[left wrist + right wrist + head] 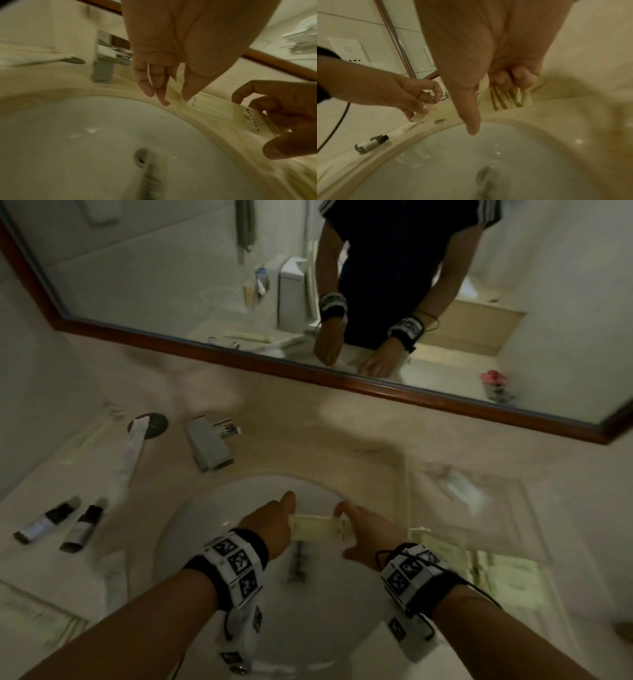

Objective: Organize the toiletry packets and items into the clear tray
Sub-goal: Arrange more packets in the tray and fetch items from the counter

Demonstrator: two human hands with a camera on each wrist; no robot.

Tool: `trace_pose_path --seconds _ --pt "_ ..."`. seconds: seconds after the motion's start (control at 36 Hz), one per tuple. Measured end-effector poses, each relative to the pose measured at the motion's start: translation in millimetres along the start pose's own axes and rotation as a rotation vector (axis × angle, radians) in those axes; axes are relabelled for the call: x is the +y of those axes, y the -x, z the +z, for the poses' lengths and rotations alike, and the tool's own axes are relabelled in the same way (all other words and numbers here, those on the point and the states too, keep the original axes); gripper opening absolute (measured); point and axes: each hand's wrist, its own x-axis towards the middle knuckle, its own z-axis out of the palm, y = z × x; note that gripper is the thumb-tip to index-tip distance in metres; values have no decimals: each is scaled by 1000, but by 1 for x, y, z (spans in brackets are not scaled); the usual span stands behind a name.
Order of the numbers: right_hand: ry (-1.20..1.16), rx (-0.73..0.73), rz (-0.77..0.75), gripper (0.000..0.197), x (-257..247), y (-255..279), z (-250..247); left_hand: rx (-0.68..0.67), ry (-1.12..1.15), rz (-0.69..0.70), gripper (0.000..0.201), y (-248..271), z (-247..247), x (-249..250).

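Black wristbands [236, 563], white tag-marked blocks, cables

Dim bathroom, beige stone counter [308, 419], white basin [212, 508] — chrome faucet [210, 445], wood-framed mirror [171, 268]

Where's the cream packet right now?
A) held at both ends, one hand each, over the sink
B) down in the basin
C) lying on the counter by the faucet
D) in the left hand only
A: the left hand and right hand each pinch one end of the packet, held above the sink.
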Motion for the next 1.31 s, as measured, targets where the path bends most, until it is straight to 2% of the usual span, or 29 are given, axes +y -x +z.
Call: trace_pose_path --seconds 0.06,0.17,0.25,0.33,0.53,0.67,0.83,1.0,1.14,1.31 --pt "17 31 31 59 15 15 -5 39 37 48 14 -1 7 19" --pt "14 78 131 53 46 44 -12 33 13 122 28 -3 29 59" --pt "16 102 185 48 68 65 -15 16 -109 202 18 2 46 85" --pt "20 117 236 42 91 86 -15 18 -173 275 31 5 63 106" --pt "5 82 389 44 140 127 -4 7 -148 409 31 1 107 149" --pt "-9 5 423 53 168 144 5 -51 -141 418 33 -7 139 169" --pt "20 2 443 47 187 148 20 -102 -300 407 32 -12 160 182" --pt "25 50 422 47 197 139 38 -38 -522 398 38 -21 169 185" --pt "41 28 404 54 206 130 51 -10 -590 393 36 -26 178 185" --pt "11 110 391 38 215 125 56 44 -563 418 35 -26 179 182"
